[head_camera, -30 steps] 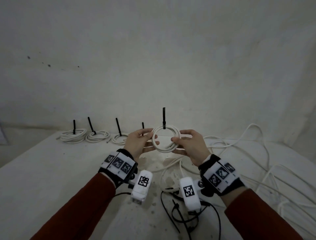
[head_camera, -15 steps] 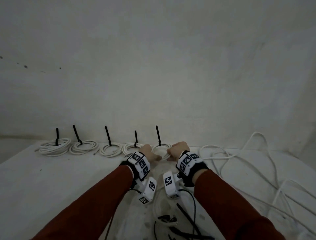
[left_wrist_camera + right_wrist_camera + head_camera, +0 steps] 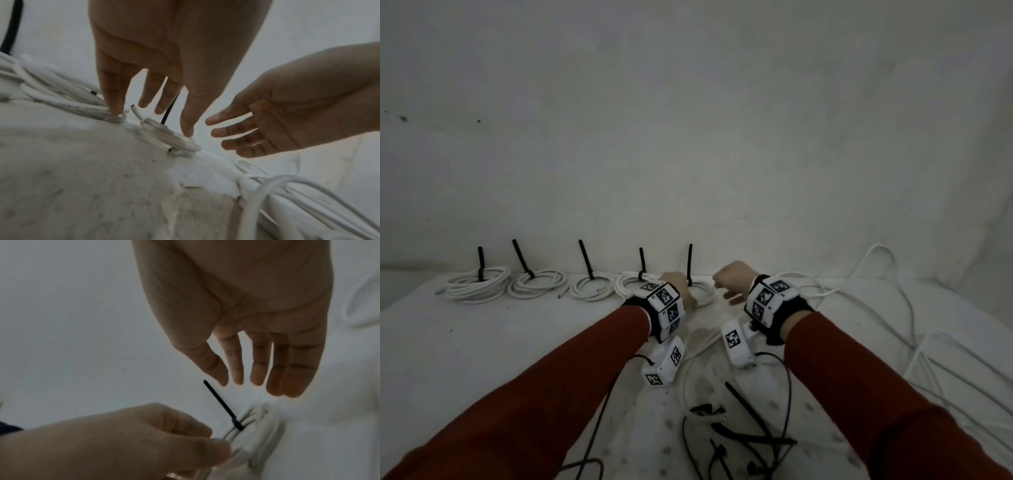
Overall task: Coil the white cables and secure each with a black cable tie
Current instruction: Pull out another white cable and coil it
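White wall and a white table (image 3: pixel 482 359) are seen, and along the far edge a row of coiled cables is laid, each with a black tie standing up. The newest coil (image 3: pixel 702 294) is set at the right end of this row, with its tie (image 3: pixel 690 263) upright. It is touched only by the left hand (image 3: pixel 678 286), whose straight fingers (image 3: pixel 115 104) rest on the loops; nothing is gripped. The right hand (image 3: pixel 734 279) is held just beside the coil, fingers spread and empty.

Several risks can be judged from here. The coil may be dragged out of the row if the left fingers are lifted carelessly, because it is light and lies close to its neighbour (image 3: pixel 635 286). The loose cables (image 3: pixel 887 308) on the right are tangled, so a knot could be pulled tight when the next one is picked. The spare ties (image 3: pixel 736 431) near the sleeves could be swept off by the forearms.
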`<act>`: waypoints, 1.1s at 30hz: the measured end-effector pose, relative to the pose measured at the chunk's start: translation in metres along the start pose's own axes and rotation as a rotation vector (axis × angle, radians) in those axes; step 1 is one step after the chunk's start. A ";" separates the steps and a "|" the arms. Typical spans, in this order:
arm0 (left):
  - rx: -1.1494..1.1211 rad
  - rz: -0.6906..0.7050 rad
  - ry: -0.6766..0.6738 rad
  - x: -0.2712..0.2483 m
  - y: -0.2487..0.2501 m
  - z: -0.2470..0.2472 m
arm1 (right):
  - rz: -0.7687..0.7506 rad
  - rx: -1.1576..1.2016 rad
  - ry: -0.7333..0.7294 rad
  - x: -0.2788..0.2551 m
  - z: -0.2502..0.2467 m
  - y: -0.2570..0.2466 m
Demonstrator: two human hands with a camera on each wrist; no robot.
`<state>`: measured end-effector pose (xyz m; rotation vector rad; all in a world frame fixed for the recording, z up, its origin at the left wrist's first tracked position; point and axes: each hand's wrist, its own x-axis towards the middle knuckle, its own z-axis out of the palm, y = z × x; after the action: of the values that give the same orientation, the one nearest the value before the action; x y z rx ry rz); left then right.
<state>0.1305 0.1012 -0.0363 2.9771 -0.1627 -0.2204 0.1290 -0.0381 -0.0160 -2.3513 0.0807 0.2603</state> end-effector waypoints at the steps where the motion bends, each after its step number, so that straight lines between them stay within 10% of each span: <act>1: 0.019 0.011 0.021 -0.002 -0.003 -0.001 | -0.039 -0.132 -0.006 -0.008 -0.006 -0.001; 8: -0.145 0.164 0.140 -0.040 -0.007 -0.006 | -0.150 -0.857 -0.254 -0.050 -0.010 0.019; 11: -0.182 0.254 0.093 -0.057 0.000 -0.004 | -0.248 -0.920 -0.103 -0.061 -0.004 0.028; 18: -0.354 0.399 0.086 -0.095 0.016 -0.011 | -0.553 -0.487 0.094 -0.105 -0.036 -0.001; 33: -0.455 0.269 0.852 -0.169 -0.071 -0.154 | -0.483 0.079 0.236 -0.193 -0.128 0.014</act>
<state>-0.0053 0.2135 0.1261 2.3121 -0.3391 0.8932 -0.0402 -0.1420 0.1040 -2.2318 -0.3528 -0.2521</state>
